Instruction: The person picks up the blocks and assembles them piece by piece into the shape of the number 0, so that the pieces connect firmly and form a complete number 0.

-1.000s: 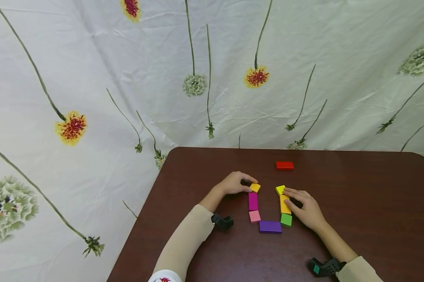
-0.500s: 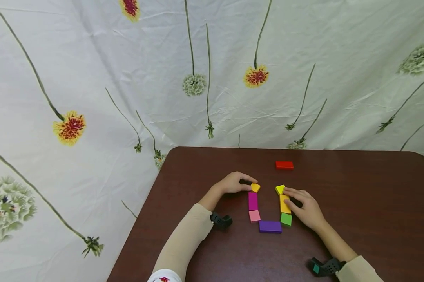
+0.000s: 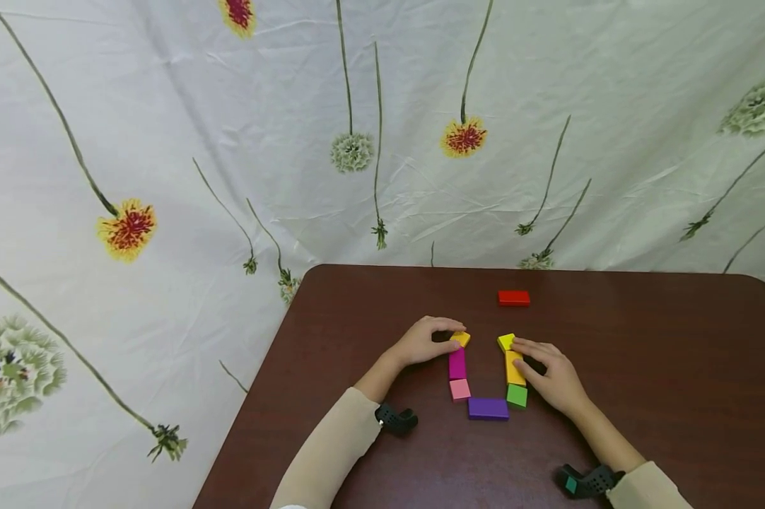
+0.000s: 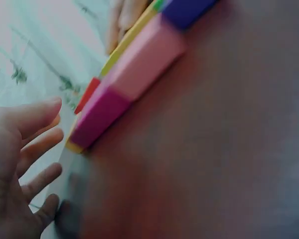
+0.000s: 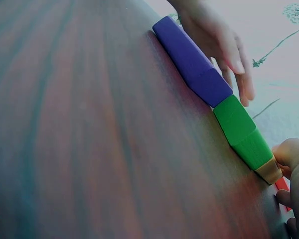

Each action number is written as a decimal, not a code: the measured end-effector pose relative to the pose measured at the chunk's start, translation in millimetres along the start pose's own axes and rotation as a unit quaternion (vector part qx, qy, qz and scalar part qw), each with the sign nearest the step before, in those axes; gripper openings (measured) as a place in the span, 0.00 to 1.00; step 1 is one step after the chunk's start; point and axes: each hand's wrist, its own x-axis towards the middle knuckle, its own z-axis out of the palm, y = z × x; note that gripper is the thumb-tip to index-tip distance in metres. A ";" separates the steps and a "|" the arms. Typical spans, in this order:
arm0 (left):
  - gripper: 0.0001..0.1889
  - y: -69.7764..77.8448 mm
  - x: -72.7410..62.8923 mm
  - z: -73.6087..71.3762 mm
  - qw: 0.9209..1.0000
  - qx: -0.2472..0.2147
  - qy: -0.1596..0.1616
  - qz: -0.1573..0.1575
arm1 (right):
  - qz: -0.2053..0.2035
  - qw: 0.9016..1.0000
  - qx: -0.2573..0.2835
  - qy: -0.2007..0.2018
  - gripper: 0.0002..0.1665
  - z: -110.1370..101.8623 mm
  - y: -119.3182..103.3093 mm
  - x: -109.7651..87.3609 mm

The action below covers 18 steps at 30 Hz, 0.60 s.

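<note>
My left hand (image 3: pixel 425 341) is at a small orange-yellow block (image 3: pixel 462 338), its index fingertip at the far edge and its thumb over the near edge. In the left wrist view its fingers look spread, beside the magenta block (image 4: pixel 99 114). That block and a pink block (image 3: pixel 459 389) continue the left side. My right hand (image 3: pixel 551 375) rests with extended fingers on the yellow block (image 3: pixel 505 342) and the longer orange-yellow block (image 3: pixel 513 369). Below them are a green block (image 3: pixel 517 396) and a purple block (image 3: pixel 488 408), completing a U-shaped outline.
A red block (image 3: pixel 513 298) lies apart near the far edge of the dark brown table (image 3: pixel 675 367). Behind the table hangs a flower-printed cloth (image 3: pixel 281 106). Each wrist wears a black strap, such as the left strap (image 3: pixel 396 420).
My left hand has shifted slightly toward me, and its thumb now covers the near corner of the orange-yellow block. The right hand and the blocks look unmoved.
</note>
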 end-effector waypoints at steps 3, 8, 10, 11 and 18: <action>0.26 0.0 -11.6 8.3 1.000 0.020 0.012 0.001 | 0.002 1.000 -0.001 0.001 0.19 0.4 -0.2 -0.5; 0.27 -2.0 -20.8 17.7 0.998 0.047 0.037 0.007 | 0.009 1.000 -0.001 0.003 0.19 0.1 -0.4 -0.8; 0.26 -2.7 -21.4 19.6 0.997 0.062 0.039 0.010 | 0.009 1.000 -0.001 0.003 0.19 -0.1 -0.8 -0.7; 0.26 -3.0 -21.5 20.2 0.997 0.071 0.038 0.009 | 0.008 1.000 -0.001 0.003 0.19 0.0 -0.9 -0.6; 0.25 -1.7 -22.2 20.0 0.996 0.083 0.030 0.003 | 0.000 1.000 0.001 0.007 0.19 0.7 -1.1 -0.8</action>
